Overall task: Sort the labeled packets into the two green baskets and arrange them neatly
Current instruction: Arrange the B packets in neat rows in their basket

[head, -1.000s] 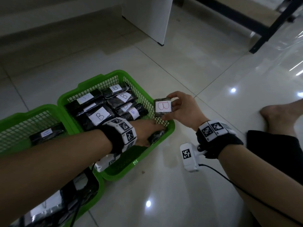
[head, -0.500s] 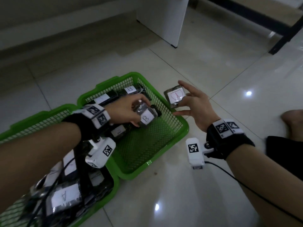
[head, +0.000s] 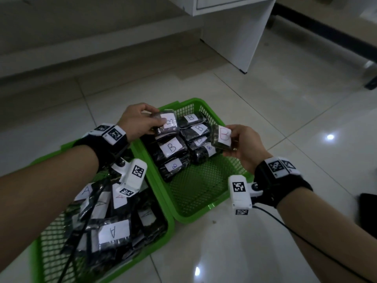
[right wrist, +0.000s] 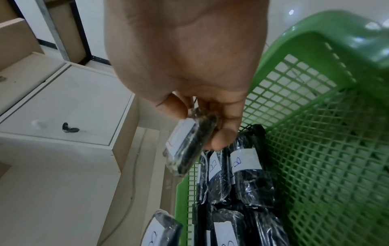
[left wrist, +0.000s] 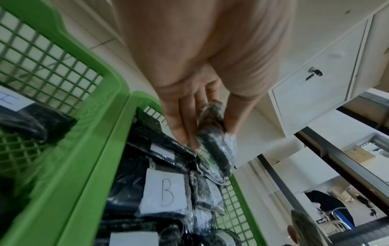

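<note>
Two green mesh baskets stand side by side on the floor. The right basket (head: 206,209) holds several black packets labeled B in its far half. The left basket (head: 49,260) holds several packets labeled A. My left hand (head: 140,123) grips a B packet (head: 166,126) over the far left corner of the right basket; in the left wrist view that packet (left wrist: 212,141) sits between thumb and fingers. My right hand (head: 240,144) pinches a packet with a red B (head: 221,137) above the basket's right side, seen edge-on as the packet (right wrist: 189,146) in the right wrist view.
A white cabinet (head: 230,31) stands on the tiled floor beyond the baskets. A dark table frame (head: 326,37) runs along the far right. The near half of the right basket shows bare mesh. A cable (head: 285,227) trails from my right wrist.
My left hand carried its B packet from the basket's middle to the far left corner. My right hand with the red B packet moved over the basket. The head view shifted.
</note>
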A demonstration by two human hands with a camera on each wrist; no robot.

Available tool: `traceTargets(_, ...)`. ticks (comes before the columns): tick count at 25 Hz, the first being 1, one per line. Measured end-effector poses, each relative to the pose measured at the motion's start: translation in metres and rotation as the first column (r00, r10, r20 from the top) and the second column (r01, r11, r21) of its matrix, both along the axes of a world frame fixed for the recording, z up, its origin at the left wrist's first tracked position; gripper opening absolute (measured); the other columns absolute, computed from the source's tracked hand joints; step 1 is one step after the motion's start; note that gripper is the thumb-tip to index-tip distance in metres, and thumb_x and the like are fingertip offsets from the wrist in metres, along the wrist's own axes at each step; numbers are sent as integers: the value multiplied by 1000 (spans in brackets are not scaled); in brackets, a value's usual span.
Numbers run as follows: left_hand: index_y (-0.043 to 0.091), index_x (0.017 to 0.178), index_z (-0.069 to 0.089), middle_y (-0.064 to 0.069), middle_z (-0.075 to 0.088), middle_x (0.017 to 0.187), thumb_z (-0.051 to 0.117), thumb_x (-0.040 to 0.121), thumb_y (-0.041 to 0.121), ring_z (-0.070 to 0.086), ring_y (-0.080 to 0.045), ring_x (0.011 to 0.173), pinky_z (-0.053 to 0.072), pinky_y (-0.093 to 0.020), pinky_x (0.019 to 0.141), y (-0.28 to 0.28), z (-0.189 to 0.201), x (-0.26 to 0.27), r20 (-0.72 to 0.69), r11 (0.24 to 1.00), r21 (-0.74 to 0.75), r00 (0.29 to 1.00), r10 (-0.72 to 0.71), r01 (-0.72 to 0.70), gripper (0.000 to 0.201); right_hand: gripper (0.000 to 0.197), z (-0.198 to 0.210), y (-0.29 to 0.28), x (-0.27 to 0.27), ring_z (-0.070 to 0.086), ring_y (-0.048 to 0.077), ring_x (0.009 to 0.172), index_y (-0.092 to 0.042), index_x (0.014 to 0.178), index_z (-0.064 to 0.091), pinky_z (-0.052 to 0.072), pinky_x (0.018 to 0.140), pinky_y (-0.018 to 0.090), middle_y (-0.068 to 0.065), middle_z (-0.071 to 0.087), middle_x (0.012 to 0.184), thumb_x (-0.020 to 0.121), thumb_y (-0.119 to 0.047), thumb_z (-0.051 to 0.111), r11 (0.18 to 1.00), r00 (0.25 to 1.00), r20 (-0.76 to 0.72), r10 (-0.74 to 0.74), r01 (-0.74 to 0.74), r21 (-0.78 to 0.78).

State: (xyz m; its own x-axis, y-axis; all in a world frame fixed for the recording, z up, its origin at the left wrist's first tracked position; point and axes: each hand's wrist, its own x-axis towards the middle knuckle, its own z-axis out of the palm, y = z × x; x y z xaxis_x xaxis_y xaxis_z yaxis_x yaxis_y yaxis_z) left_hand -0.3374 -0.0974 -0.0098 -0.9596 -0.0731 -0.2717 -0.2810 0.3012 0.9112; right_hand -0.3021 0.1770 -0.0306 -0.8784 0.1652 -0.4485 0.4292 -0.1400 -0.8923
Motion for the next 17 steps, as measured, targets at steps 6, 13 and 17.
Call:
traceTargets(6, 16, 93, 68, 4, 72, 91, 90, 67, 25, 69, -13, 83, 50, -22, 64, -15, -15, 4, -4, 911, -370, 980, -201, 185, 36, 34, 1, -20, -9, 73, 26, 83, -5, 120, 66, 63, 73, 44, 17, 73, 106, 92, 11, 54, 993, 994, -47, 103, -106, -60)
traceTargets(13, 14, 94, 59, 1, 52, 96, 69, 85, 27, 55, -18, 92, 39, -26, 70, -5, -39, 11, 54, 430, -852, 868, -493, 297, 19, 62, -9, -39, -10, 71, 27, 69, -11, 112, 66, 62, 56, 36, 10, 63, 107, 66, 30, 72, 939, 959, -127, 253, -212, 270)
traceTargets(17, 15, 109, 52, -3, 45, 108, 65, 78, 53, 47, -23, 107, 44, -36, 89, 4, -33, 9, 93, 287, -912, 829, -552, 294, 50, 67, -20, -45, -16, 71, 22, 93, -23, 120, 67, 61, 83, 44, 0, 64, 121, 63, 7, 87, 740, 896, -88, 435, -300, 603)
